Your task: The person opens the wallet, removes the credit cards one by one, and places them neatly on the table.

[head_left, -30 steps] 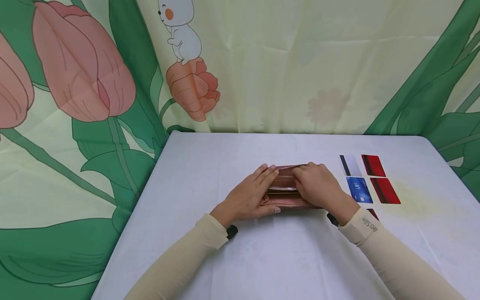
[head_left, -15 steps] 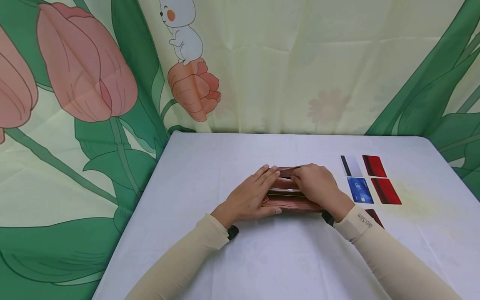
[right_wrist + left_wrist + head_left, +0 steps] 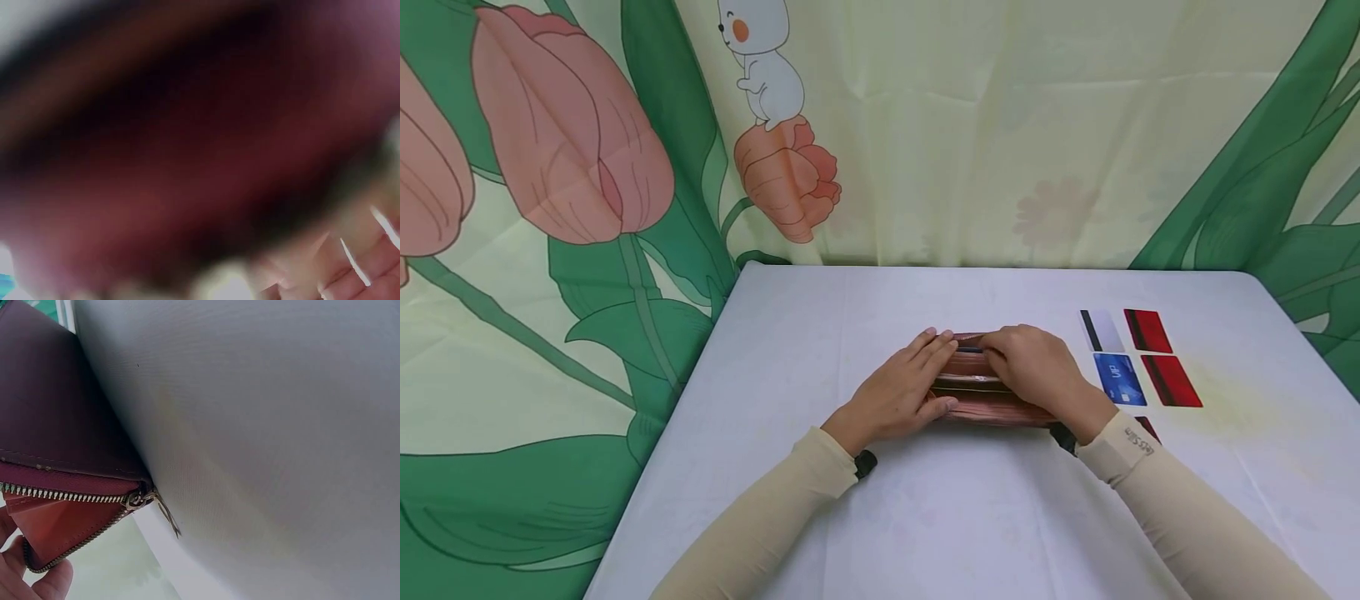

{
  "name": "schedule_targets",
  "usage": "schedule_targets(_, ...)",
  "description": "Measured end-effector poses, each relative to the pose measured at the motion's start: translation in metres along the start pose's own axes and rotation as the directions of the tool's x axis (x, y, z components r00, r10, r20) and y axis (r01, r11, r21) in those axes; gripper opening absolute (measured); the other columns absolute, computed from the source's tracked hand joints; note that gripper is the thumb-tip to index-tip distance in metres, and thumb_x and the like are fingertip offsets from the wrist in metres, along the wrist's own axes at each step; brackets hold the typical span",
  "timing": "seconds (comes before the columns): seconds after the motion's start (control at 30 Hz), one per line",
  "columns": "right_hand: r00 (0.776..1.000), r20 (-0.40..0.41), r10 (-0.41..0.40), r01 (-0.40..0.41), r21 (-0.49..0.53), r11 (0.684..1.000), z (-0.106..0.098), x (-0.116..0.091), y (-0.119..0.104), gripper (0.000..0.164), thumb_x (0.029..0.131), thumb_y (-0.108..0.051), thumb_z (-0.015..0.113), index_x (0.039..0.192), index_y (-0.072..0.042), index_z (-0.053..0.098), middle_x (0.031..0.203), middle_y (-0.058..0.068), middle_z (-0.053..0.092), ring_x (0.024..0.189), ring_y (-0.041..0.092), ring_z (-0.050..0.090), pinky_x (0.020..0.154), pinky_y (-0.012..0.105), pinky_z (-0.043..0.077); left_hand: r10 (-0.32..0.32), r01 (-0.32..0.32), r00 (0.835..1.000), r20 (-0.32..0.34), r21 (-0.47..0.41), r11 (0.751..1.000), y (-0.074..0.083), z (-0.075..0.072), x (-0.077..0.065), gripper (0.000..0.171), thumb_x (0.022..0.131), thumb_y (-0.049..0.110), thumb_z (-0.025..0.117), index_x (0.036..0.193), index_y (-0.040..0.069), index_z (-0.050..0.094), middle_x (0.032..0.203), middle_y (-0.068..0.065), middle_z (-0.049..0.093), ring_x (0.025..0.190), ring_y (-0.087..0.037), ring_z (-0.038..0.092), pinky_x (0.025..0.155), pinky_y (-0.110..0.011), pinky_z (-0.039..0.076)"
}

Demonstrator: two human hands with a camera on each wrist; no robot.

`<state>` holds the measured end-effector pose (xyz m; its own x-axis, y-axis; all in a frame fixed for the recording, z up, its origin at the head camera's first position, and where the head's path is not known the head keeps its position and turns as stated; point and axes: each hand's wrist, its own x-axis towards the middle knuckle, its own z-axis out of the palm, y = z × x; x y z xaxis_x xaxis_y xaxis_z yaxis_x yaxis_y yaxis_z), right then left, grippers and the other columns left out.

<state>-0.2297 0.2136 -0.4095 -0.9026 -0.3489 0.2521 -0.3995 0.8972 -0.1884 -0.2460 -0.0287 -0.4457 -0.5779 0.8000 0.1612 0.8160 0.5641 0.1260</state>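
A pink-brown zip wallet (image 3: 973, 365) stands with its mouth spread on the white table, its inner compartments showing in the head view. My left hand (image 3: 898, 383) grips its left end, fingers over the far side and thumb at the near side. In the left wrist view the thumb and fingertips (image 3: 53, 581) hold the zipped gusset (image 3: 62, 528), and a zip pull (image 3: 165, 512) hangs at its corner. My right hand (image 3: 1033, 367) has curled fingers at the far wall of the wallet, beside a thin dark edge in the back compartment. Its fingertips are partly hidden.
Right of the wallet lie a white card (image 3: 1102, 331) with a black stripe, a blue VIP card (image 3: 1118, 379) and two red cards (image 3: 1171, 381). Another red card (image 3: 1147, 427) is mostly covered by the right wrist. A printed curtain (image 3: 940, 150) hangs behind the table.
My right hand has shifted slightly left along the far wall, and a dark edge now shows in the back compartment. The left hand stays at the wallet's left end.
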Motion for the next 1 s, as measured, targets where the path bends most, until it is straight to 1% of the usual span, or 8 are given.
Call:
schedule_targets(0.07, 1.0, -0.017, -0.007, 0.007, -0.003, 1.0, 0.0, -0.001, 0.001, 0.016, 0.097, -0.01, 0.071, 0.11, -0.005, 0.079, 0.098, 0.01, 0.078, 0.087, 0.027, 0.074, 0.079, 0.048, 0.062, -0.001, 0.001, 1.0, 0.002, 0.003, 1.0, 0.0, 0.0, 0.0, 0.077, 0.11, 0.05, 0.045, 0.166, 0.004, 0.02, 0.174, -0.009, 0.019, 0.161, -0.027, 0.012, 0.129, -0.033, 0.01)
schedule_targets(0.27, 0.998, -0.066, 0.004, -0.002, 0.03, 1.0, -0.006, -0.005, 0.004, 0.014, 0.098, -0.009, 0.069, 0.108, -0.004, 0.078, 0.097, 0.01, 0.076, 0.085, 0.025, 0.072, 0.077, 0.047, 0.062, 0.003, -0.003, 1.0, -0.007, 0.01, 1.0, 0.0, 0.001, 0.002, 0.078, 0.109, 0.05, 0.047, 0.166, 0.004, 0.02, 0.173, -0.011, 0.021, 0.161, -0.029, 0.015, 0.129, -0.034, 0.011)
schedule_targets(0.43, 0.992, -0.122, -0.036, 0.043, 0.058, 0.997, -0.01, -0.009, 0.009, 0.012, 0.096, -0.005, 0.071, 0.105, -0.003, 0.078, 0.094, 0.009, 0.076, 0.08, 0.024, 0.071, 0.075, 0.046, 0.062, -0.006, 0.006, 1.0, -0.005, 0.0, 1.0, 0.0, 0.0, 0.002, 0.079, 0.109, 0.05, 0.048, 0.166, 0.005, 0.019, 0.173, -0.01, 0.021, 0.161, -0.028, 0.014, 0.129, -0.034, 0.011)
schedule_targets(0.57, 0.982, -0.174, -0.07, 0.082, 0.067, 0.994, -0.013, -0.014, 0.015, 0.01, 0.093, -0.001, 0.073, 0.102, -0.002, 0.077, 0.091, 0.009, 0.075, 0.077, 0.023, 0.07, 0.071, 0.045, 0.061, -0.004, 0.004, 1.0, -0.004, -0.014, 1.0, 0.0, 0.0, 0.002, 0.08, 0.108, 0.051, 0.048, 0.166, 0.005, 0.018, 0.173, -0.009, 0.021, 0.161, -0.027, 0.013, 0.129, -0.033, 0.01)
schedule_targets(0.67, 0.966, -0.237, -0.101, 0.121, 0.071, 0.99, -0.015, -0.017, 0.019, 0.011, 0.089, 0.002, 0.074, 0.099, -0.002, 0.077, 0.088, 0.008, 0.075, 0.073, 0.02, 0.068, 0.066, 0.043, 0.06, -0.001, 0.001, 1.0, -0.001, -0.019, 1.0, 0.0, 0.001, 0.003, 0.08, 0.108, 0.05, 0.048, 0.166, 0.004, 0.017, 0.173, -0.009, 0.021, 0.162, -0.026, 0.011, 0.129, -0.032, 0.008)
schedule_targets(0.83, 0.92, -0.359, -0.159, 0.195, 0.065, 0.979, -0.02, -0.02, 0.024, 0.017, 0.083, 0.01, 0.075, 0.096, -0.001, 0.075, 0.085, 0.009, 0.074, 0.066, 0.016, 0.064, 0.058, 0.039, 0.057, -0.003, 0.003, 1.0, 0.009, -0.009, 1.0, 0.0, 0.001, 0.003, 0.08, 0.109, 0.05, 0.048, 0.166, 0.004, 0.016, 0.174, -0.01, 0.019, 0.162, -0.026, 0.01, 0.129, -0.032, 0.007)
schedule_targets(0.93, 0.898, -0.409, -0.163, 0.21, 0.071, 0.975, -0.024, -0.023, 0.028, 0.019, 0.081, 0.012, 0.074, 0.095, 0.0, 0.075, 0.085, 0.009, 0.074, 0.065, 0.018, 0.068, 0.057, 0.041, 0.057, -0.004, 0.004, 1.0, 0.005, -0.012, 1.0, 0.0, 0.001, 0.003, 0.08, 0.108, 0.05, 0.048, 0.166, 0.004, 0.017, 0.173, -0.01, 0.019, 0.162, -0.028, 0.011, 0.129, -0.033, 0.008)
schedule_targets(1.0, 0.888, -0.434, -0.15, 0.203, 0.08, 0.976, -0.027, -0.025, 0.031, 0.019, 0.081, 0.013, 0.073, 0.095, 0.0, 0.075, 0.085, 0.009, 0.074, 0.066, 0.019, 0.07, 0.057, 0.042, 0.057, -0.004, 0.004, 1.0, -0.001, -0.015, 1.0, 0.0, 0.001, 0.002, 0.08, 0.108, 0.05, 0.048, 0.166, 0.004, 0.018, 0.173, -0.011, 0.02, 0.161, -0.029, 0.012, 0.13, -0.034, 0.01)
